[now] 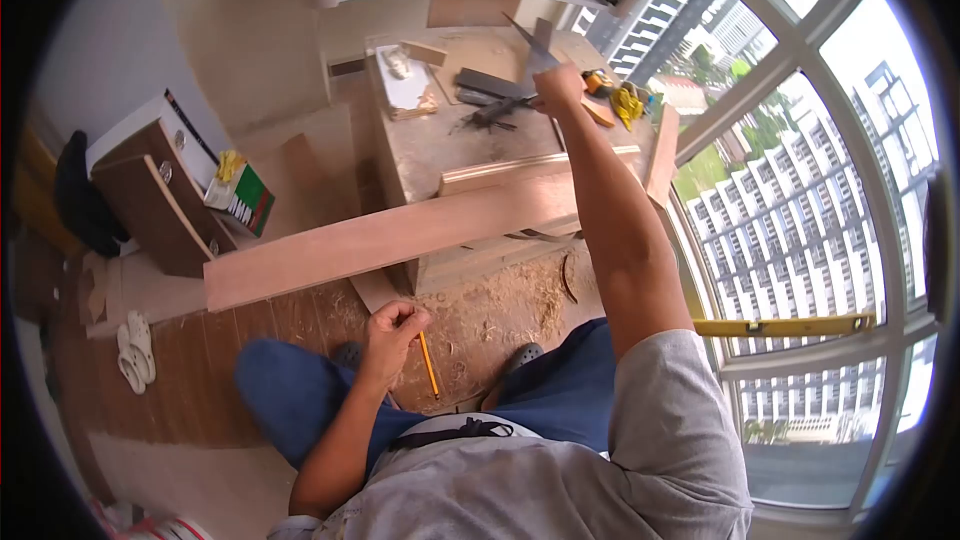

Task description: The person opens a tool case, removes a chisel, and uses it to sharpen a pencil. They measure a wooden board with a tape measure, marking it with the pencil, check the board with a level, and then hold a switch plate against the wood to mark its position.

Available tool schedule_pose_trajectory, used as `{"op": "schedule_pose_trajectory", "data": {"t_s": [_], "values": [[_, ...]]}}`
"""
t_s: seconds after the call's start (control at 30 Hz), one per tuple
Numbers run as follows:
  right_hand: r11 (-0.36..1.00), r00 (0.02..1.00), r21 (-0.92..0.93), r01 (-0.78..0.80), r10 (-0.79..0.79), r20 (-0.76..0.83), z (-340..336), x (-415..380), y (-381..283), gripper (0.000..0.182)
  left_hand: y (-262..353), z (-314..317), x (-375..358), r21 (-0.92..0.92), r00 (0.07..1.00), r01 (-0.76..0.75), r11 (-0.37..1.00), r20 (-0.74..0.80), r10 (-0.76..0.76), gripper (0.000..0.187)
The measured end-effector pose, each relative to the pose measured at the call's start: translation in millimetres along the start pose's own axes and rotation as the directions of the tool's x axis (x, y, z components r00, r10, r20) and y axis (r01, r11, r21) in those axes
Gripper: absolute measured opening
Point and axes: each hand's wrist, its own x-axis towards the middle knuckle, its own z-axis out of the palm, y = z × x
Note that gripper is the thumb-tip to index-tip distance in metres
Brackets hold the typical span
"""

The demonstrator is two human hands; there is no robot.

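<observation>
"Pencil (429, 365) first: where is it, and how is it held?"

"Below the long plank (390, 241), in the person's left hand (390, 340). That hand is nearly closed, the fingers curled, with thumb and forefinger pinching the upper end."

"And how does it point?"

"Its long axis runs down the view towards the person's lap, the lower end leaning a little to the right. Which end is the writing tip is too small to tell."

"What is the left arm doing?"

"The elbow is bent, and the forearm slants up and inward from the lower left, over the blue trousers (292, 390)."

"The right one?"

"It reaches well forward, almost straight, past the plank's right end and over the workbench (412, 155). The right hand (561, 88) is closed on the near end of a saw (541, 56); the handle is mostly hidden by the fingers. The blade points away, up and to the left."

"What lies about them?"

"An orange and black tool (597, 82) and a yellow bundle (627, 104) sit right of that hand. The plank crosses the bench's front side, its left end jutting out over the floor. Wood shavings (535, 305) are scattered below it."
</observation>
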Motion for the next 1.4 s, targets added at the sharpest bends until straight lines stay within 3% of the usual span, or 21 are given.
{"op": "schedule_pose_trajectory", "data": {"t_s": [0.03,0.1,0.13,0.2,0.27,0.33,0.37,0.43,0.47,0.57,0.6,0.63,0.73,0.83,0.93,1.0,1.03,1.1,1.13,1.23,1.4], "values": [[0.927,0.970,-0.335,0.169,-0.216,-0.108,-5,-3,-5,0.043,1,0,-1,-0.001,1.000,-0.024,1.000,-0.014,0.024,0.008],[0.891,0.940,-0.408,0.200,-0.292,-0.175,-38,-53,-44,0.054,6,3,-2,0.019,0.999,-0.047,0.999,-0.010,0.047,0.007],[0.925,0.958,-0.345,0.157,-0.228,-0.176,-55,-80,-64,0.056,9,5,-4,0.047,0.991,-0.133,0.990,-0.009,0.133,0.006],[0.856,0.852,-0.250,0.452,-0.498,-0.164,-77,-110,-49,0.046,18,11,-10,0.097,0.977,-0.212,0.972,0.027,0.210,0.005],[0.773,0.733,-0.266,0.577,-0.633,-0.250,-95,-171,-30,0.038,35,25,-20,0.091,0.947,-0.320,0.943,0.012,0.320,0.005],[0.699,0.676,-0.037,0.715,-0.703,-0.222,-106,-246,2,0.016,54,41,-31,0.111,0.929,-0.369,0.923,0.050,0.366,0.006],[0.793,0.794,0.042,0.608,-0.608,-0.023,-109,-284,21,0.018,61,50,-35,0.110,0.910,-0.415,0.903,0.065,0.410,0.006],[0.830,0.788,0.264,0.491,-0.553,0.272,-117,-341,46,0.071,76,69,-40,0.114,0.904,-0.425,0.898,0.096,0.416,0.007],[0.790,0.825,0.546,0.278,-0.488,0.285,-107,-354,60,0.060,80,78,-39,0.105,0.898,-0.435,0.894,0.124,0.422,0.008],[0.808,0.724,0.549,0.215,-0.509,0.465,-110,-365,85,0.041,79,100,-25,0.089,0.901,-0.422,0.902,0.151,0.406,0.008],[0.774,0.738,0.504,0.384,-0.585,0.336,-104,-375,81,0.030,80,107,-21,0.077,0.901,-0.416,0.906,0.172,0.399,0.009],[0.770,0.736,0.510,0.384,-0.588,0.334,-100,-378,79,0.030,83,117,-18,0.083,0.900,-0.418,0.905,0.170,0.400,0.009],[0.846,0.813,0.516,0.133,-0.391,0.431,-101,-379,84,0.025,94,139,-6,0.078,0.878,-0.452,0.888,0.212,0.429,0.010],[0.513,0.896,0.857,-0.043,-0.359,0.261,-110,-365,93,0.026,110,147,11,0.154,0.876,-0.457,0.876,0.245,0.415,0.028],[0.526,0.961,0.849,0.050,-0.256,0.101,-116,-358,113,0.027,140,164,18,0.278,0.813,-0.575,0.769,0.298,0.500,0.053],[0.564,0.988,0.823,0.068,-0.152,0.022,-113,-343,127,0.028,167,175,25,0.729,0.709,-0.655,0.198,0.503,0.494,0.085],[0.548,0.995,0.836,0.032,-0.096,0.025,-112,-339,136,0.030,169,178,33,0.738,0.711,-0.647,0.193,0.492,0.502,0.085],[0.428,0.999,0.903,-0.036,-0.022,0.050,-113,-333,148,0.033,165,181,57,0.832,0.758,-0.527,-0.175,0.553,0.346,0.103],[0.450,0.999,0.893,-0.019,-0.022,0.032,-117,-334,148,0.034,164,182,68,0.845,0.804,-0.471,-0.253,0.529,0.272,0.113],[0.416,0.999,0.909,0.003,-0.037,0.014,-130,-332,139,0.036,153,184,102,0.832,0.830,-0.395,-0.390,0.505,0.236,0.119],[0.208,0.987,0.965,-0.158,0.038,0.154,-141,-335,161,0.034,150,195,115,0.845,0.867,-0.384,-0.373,0.468,0.169,0.121]]}}
